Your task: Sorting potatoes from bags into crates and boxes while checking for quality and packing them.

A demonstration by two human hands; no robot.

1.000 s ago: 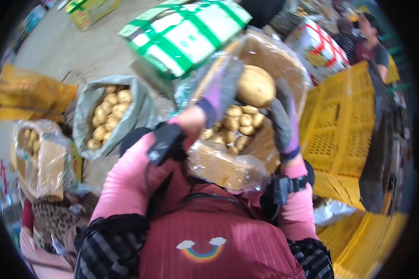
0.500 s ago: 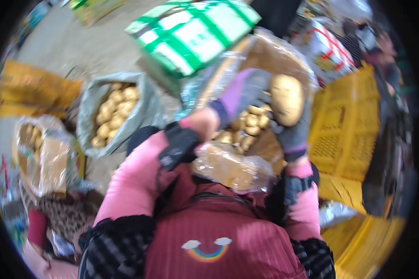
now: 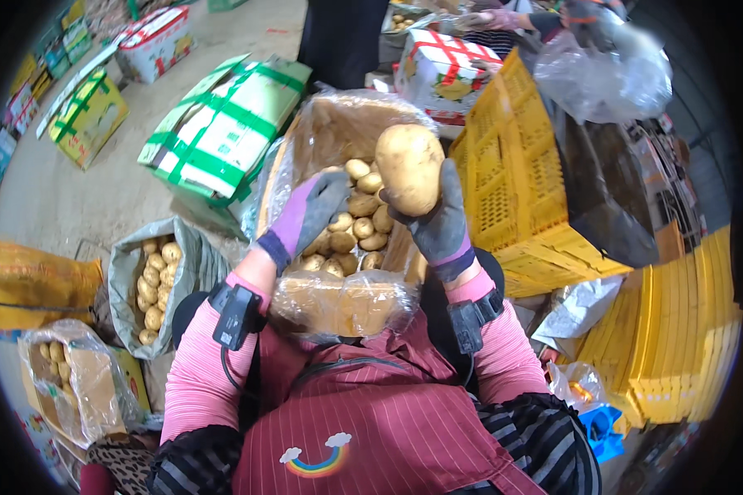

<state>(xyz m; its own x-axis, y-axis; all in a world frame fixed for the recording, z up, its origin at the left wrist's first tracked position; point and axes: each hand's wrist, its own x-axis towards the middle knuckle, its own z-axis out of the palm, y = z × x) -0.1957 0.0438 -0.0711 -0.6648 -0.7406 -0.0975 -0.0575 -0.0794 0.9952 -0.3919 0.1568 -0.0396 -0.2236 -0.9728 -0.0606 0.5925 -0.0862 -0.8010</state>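
My right hand [image 3: 439,221], in a grey and purple glove, is closed on a large potato [image 3: 410,167] held up above a plastic-lined cardboard box [image 3: 343,299]. Its fingers are partly hidden behind the potato. My left hand [image 3: 314,208], gloved the same way, hovers over the left side of the box with fingers apart and nothing visible in it. Below both hands lie several small potatoes [image 3: 362,205] inside the box, which stands close against my apron.
On my left stand a grey-green sack of potatoes [image 3: 125,285] and a lined carton [image 3: 99,386] with more. A green-taped white box [image 3: 223,124] is beyond. Yellow crates [image 3: 508,169] rise at right, with a red-taped carton [image 3: 437,70] and another person's sleeved arm [image 3: 545,23] behind.
The view has swung, so the box and hands appear further left. The large potato stays in my right hand, now raised more plainly above the box. My left hand has drawn apart from it.
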